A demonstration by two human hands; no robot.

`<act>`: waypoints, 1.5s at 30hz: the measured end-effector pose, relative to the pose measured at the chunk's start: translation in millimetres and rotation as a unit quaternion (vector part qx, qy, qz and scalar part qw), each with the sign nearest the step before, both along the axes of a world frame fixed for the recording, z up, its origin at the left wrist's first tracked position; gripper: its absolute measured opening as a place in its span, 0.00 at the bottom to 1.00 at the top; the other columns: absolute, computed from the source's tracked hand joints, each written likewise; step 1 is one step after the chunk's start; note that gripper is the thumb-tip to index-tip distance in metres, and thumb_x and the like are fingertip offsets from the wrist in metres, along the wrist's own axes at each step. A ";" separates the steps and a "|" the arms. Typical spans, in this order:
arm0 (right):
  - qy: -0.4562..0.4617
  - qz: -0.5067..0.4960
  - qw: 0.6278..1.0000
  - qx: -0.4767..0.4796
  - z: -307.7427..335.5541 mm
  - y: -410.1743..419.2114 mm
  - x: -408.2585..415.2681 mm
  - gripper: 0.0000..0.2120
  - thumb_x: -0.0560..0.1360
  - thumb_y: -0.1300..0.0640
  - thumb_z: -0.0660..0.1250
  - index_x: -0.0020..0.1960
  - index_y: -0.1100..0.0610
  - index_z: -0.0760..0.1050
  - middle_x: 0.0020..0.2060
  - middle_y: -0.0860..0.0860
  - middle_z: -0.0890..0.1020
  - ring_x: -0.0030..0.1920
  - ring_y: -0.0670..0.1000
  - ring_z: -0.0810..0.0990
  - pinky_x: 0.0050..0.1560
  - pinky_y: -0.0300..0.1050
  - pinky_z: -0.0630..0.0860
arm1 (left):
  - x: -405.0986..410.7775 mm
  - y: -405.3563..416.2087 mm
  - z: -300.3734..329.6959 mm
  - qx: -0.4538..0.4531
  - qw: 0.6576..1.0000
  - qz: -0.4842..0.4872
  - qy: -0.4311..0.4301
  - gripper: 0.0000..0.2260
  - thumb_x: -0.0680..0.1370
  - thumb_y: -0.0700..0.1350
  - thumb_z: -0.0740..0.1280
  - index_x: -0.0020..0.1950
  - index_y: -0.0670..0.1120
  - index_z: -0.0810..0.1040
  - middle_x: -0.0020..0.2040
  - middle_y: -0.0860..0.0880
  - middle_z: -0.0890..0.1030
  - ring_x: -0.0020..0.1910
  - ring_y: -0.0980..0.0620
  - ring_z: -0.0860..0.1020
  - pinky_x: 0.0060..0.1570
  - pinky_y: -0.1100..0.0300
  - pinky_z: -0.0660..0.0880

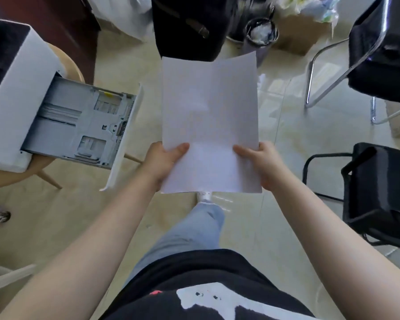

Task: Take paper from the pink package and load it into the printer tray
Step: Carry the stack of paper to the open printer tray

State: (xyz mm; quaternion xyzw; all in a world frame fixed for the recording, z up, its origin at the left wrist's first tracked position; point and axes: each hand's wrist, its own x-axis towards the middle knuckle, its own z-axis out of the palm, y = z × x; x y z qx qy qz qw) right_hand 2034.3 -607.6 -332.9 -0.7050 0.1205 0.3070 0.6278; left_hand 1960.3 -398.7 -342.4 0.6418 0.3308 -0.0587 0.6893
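I hold a stack of white paper flat in front of me over the floor. My left hand grips its near left corner, thumb on top. My right hand grips its near right corner the same way. To the left, the white printer sits on a round wooden stool, with its grey tray pulled out toward the paper and no sheets in it. The tray's white front panel is just left of the paper's left edge. The pink package is not in view.
A black chair stands straight ahead beyond the paper, and a dark bin beside it. Two black chairs with metal frames line the right side. A cardboard box sits at the back. Glossy tiled floor lies below.
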 end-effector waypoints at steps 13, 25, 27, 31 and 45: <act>-0.012 0.017 1.000 0.005 8.2 -2.0 199.1 0.04 0.74 0.65 0.67 0.42 0.60 0.79 0.29 0.46 0.84 0.28 0.44 0.81 0.31 0.37 0.78 | 197.4 0.0 -5.3 -0.075 0.997 -0.002 -0.021 0.01 0.76 0.42 0.69 0.45 0.46 0.81 0.35 0.54 0.85 0.36 0.55 0.84 0.43 0.56 0.81; -0.023 0.192 0.981 -0.034 -8.8 45.2 366.8 0.03 0.73 0.62 0.70 0.40 0.58 0.79 0.32 0.49 0.83 0.29 0.46 0.80 0.34 0.41 0.76 | 296.7 8.5 -12.8 -0.010 0.986 0.164 -0.012 0.08 0.76 0.45 0.70 0.51 0.42 0.81 0.41 0.53 0.83 0.32 0.63 0.81 0.30 0.69 0.75; -0.029 0.238 0.970 -0.041 -10.9 55.7 391.6 0.05 0.73 0.62 0.70 0.38 0.58 0.79 0.32 0.50 0.82 0.30 0.47 0.79 0.36 0.43 0.76 | 304.9 3.5 -15.7 -0.005 0.978 0.210 -0.016 0.10 0.76 0.44 0.70 0.54 0.42 0.80 0.44 0.52 0.83 0.36 0.62 0.82 0.33 0.68 0.77; -0.037 0.338 0.939 -0.046 -9.6 79.0 422.4 0.04 0.73 0.62 0.70 0.39 0.58 0.79 0.34 0.54 0.81 0.30 0.48 0.79 0.35 0.42 0.76 | 305.4 -12.0 -19.3 -0.026 0.948 0.318 -0.002 0.04 0.75 0.45 0.70 0.48 0.48 0.82 0.43 0.54 0.85 0.42 0.55 0.83 0.46 0.58 0.79; -0.029 0.616 0.785 -0.055 -19.8 214.6 353.0 0.14 0.72 0.57 0.73 0.47 0.68 0.79 0.40 0.58 0.83 0.38 0.55 0.82 0.42 0.52 0.80 | 203.7 -14.8 -14.2 -0.014 0.807 0.590 0.024 0.04 0.77 0.47 0.67 0.49 0.50 0.81 0.43 0.61 0.84 0.42 0.66 0.81 0.46 0.66 0.75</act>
